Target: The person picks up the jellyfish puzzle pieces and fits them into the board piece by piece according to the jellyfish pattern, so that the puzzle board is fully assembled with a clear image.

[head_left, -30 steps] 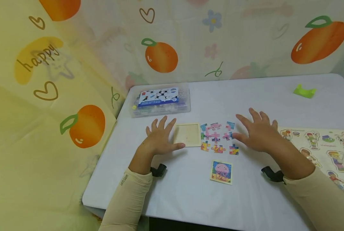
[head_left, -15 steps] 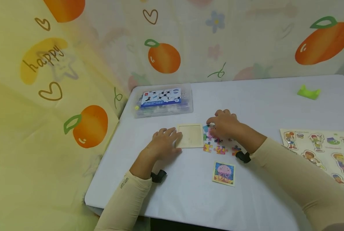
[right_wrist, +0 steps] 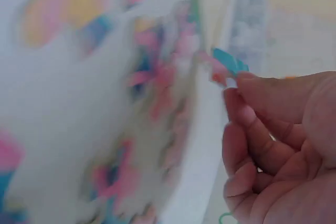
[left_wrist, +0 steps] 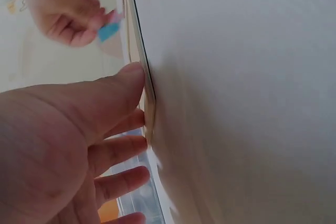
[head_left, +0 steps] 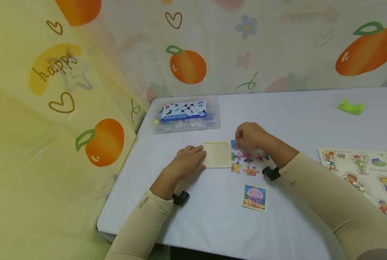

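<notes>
My right hand point(head_left: 251, 136) pinches a small blue-and-pink jigsaw piece point(right_wrist: 229, 62) between thumb and index finger, raised over the loose pieces. In the left wrist view the same piece point(left_wrist: 108, 32) shows at the fingertips. My left hand point(head_left: 189, 159) touches the left edge of a shallow wooden puzzle tray point(head_left: 216, 155), thumb and fingers loosely extended. Right of the tray lie several loose jigsaw pieces point(head_left: 251, 170), some hidden beneath my right hand and wrist. A small jellyfish picture point(head_left: 255, 197) lies nearer to me.
Behind the tray stands a clear plastic case point(head_left: 186, 122) with a blue-and-white label. A large board of cartoon figures point(head_left: 360, 162) covers the table's right side. Farther back at the right sits a bright green piece point(head_left: 351, 107). A patterned cloth hangs behind the table.
My right hand has moved left over the pieces, from spread fingers to a pinch on one piece, now lifted. My left hand has come to the tray's left edge, its fingers less spread.
</notes>
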`<state>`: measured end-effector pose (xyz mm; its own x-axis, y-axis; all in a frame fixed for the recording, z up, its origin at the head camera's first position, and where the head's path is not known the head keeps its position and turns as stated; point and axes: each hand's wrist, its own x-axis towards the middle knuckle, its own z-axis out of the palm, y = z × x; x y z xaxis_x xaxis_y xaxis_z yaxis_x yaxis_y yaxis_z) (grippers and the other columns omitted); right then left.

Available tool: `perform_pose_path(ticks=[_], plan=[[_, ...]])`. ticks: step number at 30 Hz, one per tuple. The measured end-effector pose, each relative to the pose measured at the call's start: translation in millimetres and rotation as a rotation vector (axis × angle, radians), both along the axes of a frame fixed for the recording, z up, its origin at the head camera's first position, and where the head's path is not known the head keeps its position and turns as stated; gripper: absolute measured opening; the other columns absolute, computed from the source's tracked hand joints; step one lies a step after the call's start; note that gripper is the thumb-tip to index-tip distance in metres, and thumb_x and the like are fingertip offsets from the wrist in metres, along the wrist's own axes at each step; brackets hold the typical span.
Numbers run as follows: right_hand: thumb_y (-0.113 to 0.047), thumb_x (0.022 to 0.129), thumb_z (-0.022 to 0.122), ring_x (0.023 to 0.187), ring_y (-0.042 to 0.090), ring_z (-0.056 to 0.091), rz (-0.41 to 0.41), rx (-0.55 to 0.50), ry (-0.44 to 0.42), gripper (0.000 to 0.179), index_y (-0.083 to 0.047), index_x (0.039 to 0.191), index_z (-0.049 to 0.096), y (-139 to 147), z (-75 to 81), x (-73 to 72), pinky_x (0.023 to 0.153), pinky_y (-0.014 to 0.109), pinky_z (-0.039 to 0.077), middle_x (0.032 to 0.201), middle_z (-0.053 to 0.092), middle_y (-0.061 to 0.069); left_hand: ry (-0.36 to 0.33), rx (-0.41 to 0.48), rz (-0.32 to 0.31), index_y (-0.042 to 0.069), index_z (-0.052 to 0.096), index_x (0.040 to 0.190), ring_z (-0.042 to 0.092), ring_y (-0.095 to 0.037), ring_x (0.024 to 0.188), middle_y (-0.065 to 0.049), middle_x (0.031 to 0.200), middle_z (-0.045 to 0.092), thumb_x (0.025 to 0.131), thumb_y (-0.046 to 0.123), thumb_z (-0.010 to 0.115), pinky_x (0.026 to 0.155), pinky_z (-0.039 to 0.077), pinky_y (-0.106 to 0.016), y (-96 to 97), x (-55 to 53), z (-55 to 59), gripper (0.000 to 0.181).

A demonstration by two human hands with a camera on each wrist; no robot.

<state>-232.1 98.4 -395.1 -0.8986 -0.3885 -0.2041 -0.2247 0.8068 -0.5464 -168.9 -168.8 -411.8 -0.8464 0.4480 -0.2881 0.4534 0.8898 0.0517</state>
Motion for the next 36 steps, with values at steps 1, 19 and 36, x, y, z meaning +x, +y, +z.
perform_pose_path(ticks=[1,19,36], plan=[[-0.013,0.093,0.072,0.09,0.026,0.06,-0.009,-0.043,-0.008,0.009,-0.006,0.099,0.07,-1.7,-0.1,-1.9,0.082,0.04,0.052,0.097,0.068,0.01,0.003,-0.001,-0.006,0.018,0.049,0.152,0.037,-0.031,0.148,-0.005,0.164,0.037,0.103,0.043,0.059,0.117,0.033,-0.054,1.1,0.0,0.4,0.056],[-0.028,0.088,0.08,0.087,0.025,0.058,0.016,0.106,0.017,0.024,-0.01,0.092,0.065,-77.3,-18.4,-16.7,0.078,0.036,0.047,0.091,0.065,0.005,-0.021,0.008,-0.003,0.017,0.048,0.149,0.043,-0.031,0.144,-0.008,0.156,0.048,0.098,0.038,0.069,0.113,0.038,-0.054,10.4,-2.5,1.1,0.06],[-0.023,0.092,0.074,0.102,0.032,0.06,0.029,0.227,-0.046,0.032,-0.006,0.118,0.068,-7.3,4.2,-11.9,0.087,0.047,0.052,0.12,0.065,0.017,-0.053,-0.083,0.014,0.018,0.039,0.158,0.037,-0.029,0.144,-0.006,0.155,0.041,0.1,0.045,0.063,0.115,0.034,-0.05,13.4,-3.0,1.4,0.069]])
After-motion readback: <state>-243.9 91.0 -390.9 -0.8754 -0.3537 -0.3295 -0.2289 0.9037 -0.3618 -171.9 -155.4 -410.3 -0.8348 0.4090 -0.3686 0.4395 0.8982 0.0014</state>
